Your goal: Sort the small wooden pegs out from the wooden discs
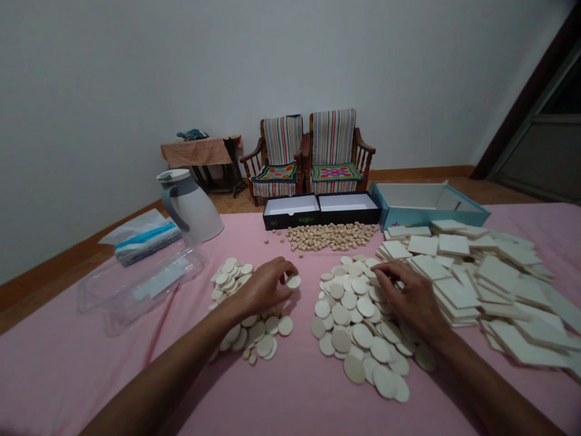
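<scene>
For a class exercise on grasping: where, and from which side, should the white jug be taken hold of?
Take the grey handle of the white jug from the person's left, with the fingers passing through its loop. The handle stands out on that side as an open loop, while the smooth, widening body seems to offer less to hold.

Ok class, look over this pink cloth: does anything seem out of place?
Yes: a few small beige pellets sit apart from their heap, to its left on the pink cloth, and two more lie at the lower edge of the discs below the left hand. They look stray.
</scene>
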Action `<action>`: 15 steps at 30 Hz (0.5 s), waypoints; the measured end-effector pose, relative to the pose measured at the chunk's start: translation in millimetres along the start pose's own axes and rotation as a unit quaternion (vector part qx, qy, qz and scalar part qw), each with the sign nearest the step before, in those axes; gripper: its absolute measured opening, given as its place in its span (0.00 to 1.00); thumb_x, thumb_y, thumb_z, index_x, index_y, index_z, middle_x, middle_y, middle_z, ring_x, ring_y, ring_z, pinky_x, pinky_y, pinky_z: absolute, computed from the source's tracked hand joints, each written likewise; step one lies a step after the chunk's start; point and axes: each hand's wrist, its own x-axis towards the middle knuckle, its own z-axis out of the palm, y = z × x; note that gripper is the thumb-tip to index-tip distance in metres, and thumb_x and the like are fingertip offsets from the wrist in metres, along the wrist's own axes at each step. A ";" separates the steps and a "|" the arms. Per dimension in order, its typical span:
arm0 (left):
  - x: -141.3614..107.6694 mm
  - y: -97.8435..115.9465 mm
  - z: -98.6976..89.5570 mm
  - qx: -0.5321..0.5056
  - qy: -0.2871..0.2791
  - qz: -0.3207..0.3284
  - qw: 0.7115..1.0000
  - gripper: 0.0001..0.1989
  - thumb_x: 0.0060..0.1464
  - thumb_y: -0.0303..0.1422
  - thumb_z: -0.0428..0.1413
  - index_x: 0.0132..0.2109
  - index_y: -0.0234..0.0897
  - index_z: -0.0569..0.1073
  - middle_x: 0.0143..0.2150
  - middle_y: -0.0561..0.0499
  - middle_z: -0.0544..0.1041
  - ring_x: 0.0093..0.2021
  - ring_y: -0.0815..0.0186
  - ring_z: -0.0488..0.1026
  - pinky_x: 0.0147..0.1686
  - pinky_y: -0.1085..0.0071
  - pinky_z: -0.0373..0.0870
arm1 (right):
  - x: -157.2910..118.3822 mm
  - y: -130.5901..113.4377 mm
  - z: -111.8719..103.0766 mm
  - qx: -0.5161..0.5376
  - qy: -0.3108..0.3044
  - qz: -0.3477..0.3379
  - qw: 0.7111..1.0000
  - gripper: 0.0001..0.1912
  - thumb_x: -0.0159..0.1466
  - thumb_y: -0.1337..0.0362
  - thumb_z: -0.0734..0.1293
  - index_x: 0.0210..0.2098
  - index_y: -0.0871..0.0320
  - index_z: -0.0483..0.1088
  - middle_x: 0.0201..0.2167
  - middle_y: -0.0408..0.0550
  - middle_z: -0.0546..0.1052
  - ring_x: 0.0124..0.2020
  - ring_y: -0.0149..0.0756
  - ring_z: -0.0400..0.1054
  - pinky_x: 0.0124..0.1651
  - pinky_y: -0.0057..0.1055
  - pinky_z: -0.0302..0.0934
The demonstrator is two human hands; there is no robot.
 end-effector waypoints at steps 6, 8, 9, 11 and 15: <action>9.3 -0.5 -1.3 -0.002 0.027 0.024 0.999 0.12 0.56 0.28 0.54 0.48 0.35 0.73 0.43 0.46 0.77 0.37 0.67 0.74 0.36 0.74 0.70 | -0.9 -2.4 -1.0 0.010 -0.009 0.013 1.000 0.10 0.65 0.61 0.60 0.34 0.57 0.72 0.33 0.48 0.76 0.34 0.37 0.69 0.36 0.32 0.62; 5.7 -16.1 -6.7 0.125 -0.030 -0.021 0.991 0.11 0.55 0.25 0.54 0.44 0.36 0.76 0.40 0.48 0.78 0.37 0.66 0.74 0.37 0.73 0.69 | -1.5 -3.6 0.3 0.013 -0.022 0.012 1.000 0.10 0.65 0.61 0.60 0.33 0.57 0.72 0.31 0.48 0.75 0.33 0.37 0.69 0.35 0.32 0.62; 3.2 -24.2 -8.4 0.154 -0.044 -0.034 0.987 0.10 0.53 0.24 0.54 0.41 0.36 0.77 0.38 0.47 0.79 0.36 0.65 0.74 0.37 0.72 0.68 | -2.0 -4.2 1.2 0.016 -0.028 0.012 0.999 0.10 0.65 0.62 0.60 0.33 0.57 0.72 0.31 0.48 0.75 0.32 0.37 0.69 0.35 0.32 0.62; -2.2 -38.0 -9.2 0.186 -0.064 -0.043 0.980 0.08 0.52 0.24 0.54 0.36 0.36 0.78 0.34 0.47 0.79 0.35 0.63 0.74 0.36 0.70 0.67 | -3.0 -5.1 3.3 0.023 -0.036 0.010 0.999 0.10 0.64 0.62 0.60 0.33 0.58 0.72 0.31 0.48 0.75 0.32 0.36 0.69 0.35 0.32 0.62; -8.3 -48.8 -3.7 0.211 -0.078 -0.047 0.973 0.09 0.52 0.24 0.53 0.32 0.36 0.79 0.32 0.46 0.79 0.35 0.61 0.73 0.36 0.70 0.65 | -4.1 -5.6 5.7 0.024 -0.032 0.008 0.999 0.10 0.64 0.62 0.60 0.33 0.58 0.72 0.32 0.48 0.76 0.33 0.37 0.70 0.35 0.32 0.62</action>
